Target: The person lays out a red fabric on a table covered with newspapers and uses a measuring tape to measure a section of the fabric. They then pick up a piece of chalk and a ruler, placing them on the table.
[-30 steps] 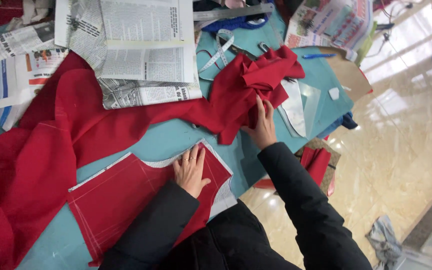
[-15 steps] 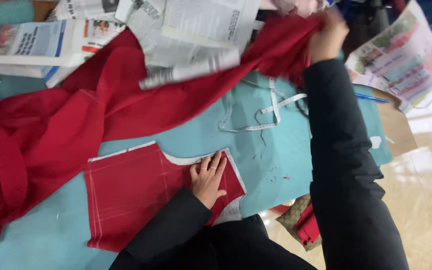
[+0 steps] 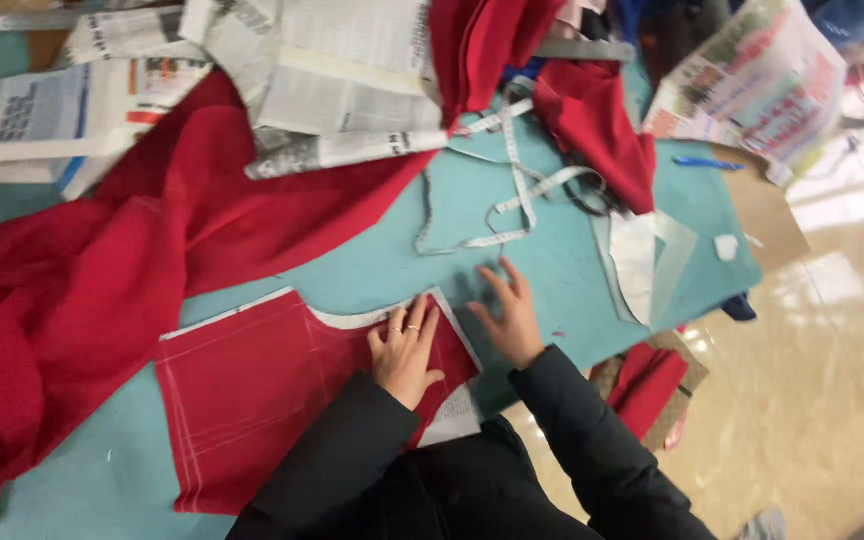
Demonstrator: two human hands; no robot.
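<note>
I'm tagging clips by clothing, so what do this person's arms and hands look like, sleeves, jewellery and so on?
Both arms are covered to the wrist by long black sleeves of a plain, smooth jacket-like garment, with no visible markings. The left hand is bare and wears two thin rings on neighbouring fingers. The right hand is bare too, with no ring or glove showing. No watch or bracelet is visible on either wrist.
</note>
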